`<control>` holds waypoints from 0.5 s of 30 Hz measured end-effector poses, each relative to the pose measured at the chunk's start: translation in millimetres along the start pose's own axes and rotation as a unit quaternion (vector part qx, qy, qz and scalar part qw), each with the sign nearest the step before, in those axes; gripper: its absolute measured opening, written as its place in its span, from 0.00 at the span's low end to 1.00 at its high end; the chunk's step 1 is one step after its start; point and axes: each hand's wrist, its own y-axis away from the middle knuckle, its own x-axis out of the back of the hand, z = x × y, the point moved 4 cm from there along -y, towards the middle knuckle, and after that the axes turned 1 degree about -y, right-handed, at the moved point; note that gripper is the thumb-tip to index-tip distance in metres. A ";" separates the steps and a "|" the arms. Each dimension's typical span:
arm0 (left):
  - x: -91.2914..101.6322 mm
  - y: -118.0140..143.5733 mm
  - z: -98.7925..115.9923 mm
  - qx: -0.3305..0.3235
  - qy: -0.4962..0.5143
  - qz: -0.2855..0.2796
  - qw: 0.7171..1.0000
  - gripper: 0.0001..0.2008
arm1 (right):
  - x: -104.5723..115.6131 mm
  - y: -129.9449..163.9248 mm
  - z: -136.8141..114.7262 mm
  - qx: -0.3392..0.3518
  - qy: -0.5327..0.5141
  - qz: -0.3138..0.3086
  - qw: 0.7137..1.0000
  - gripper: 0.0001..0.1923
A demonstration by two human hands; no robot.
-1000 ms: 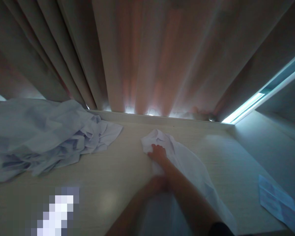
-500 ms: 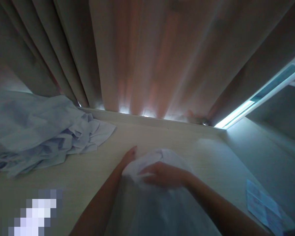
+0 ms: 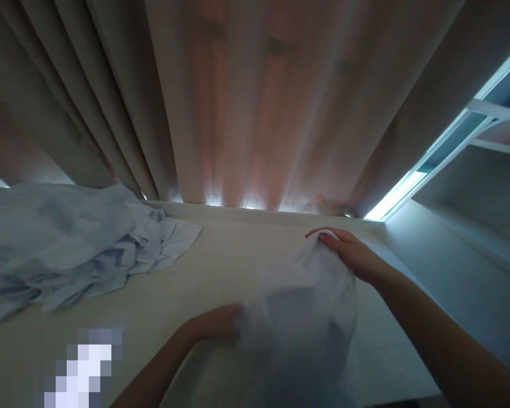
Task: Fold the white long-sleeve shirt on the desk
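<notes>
A thin white cloth (image 3: 310, 317), maybe a garment, hangs bunched and partly blurred above the pale tabletop (image 3: 233, 255). My right hand (image 3: 355, 254) pinches its upper corner between thumb and fingers, raised toward the back right. Lower down, my left hand (image 3: 221, 322) is closed at the cloth's left side; its fingertips are smeared and partly hidden in the fabric. The cloth's lower part drops out of view at the bottom.
A heap of crumpled white cloths (image 3: 80, 243) lies at the left of the table. Brown curtains (image 3: 246, 113) hang behind the back edge, with light beneath. A pale panel (image 3: 454, 272) and white shelf frame (image 3: 488, 110) stand at the right. A pixelated patch covers the lower left.
My right hand has lifted the cloth's edge up and to the right. My left hand has come lower and nearer. The cloth is now spread between them, and the view has shifted slightly.
</notes>
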 end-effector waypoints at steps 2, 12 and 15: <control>-1.2 2.4 -7.7 0.029 -0.111 0.042 0.993 0.23 | 5.3 1.1 -4.6 0.027 0.041 0.025 0.999 0.18; 97.3 59.7 4.2 0.112 -0.218 0.299 0.922 0.21 | 58.8 27.7 -16.3 0.082 0.374 0.135 0.914 0.20; 134.3 96.8 30.4 0.115 -0.210 0.383 0.892 0.22 | 73.8 41.0 -29.4 0.065 0.395 0.191 0.896 0.21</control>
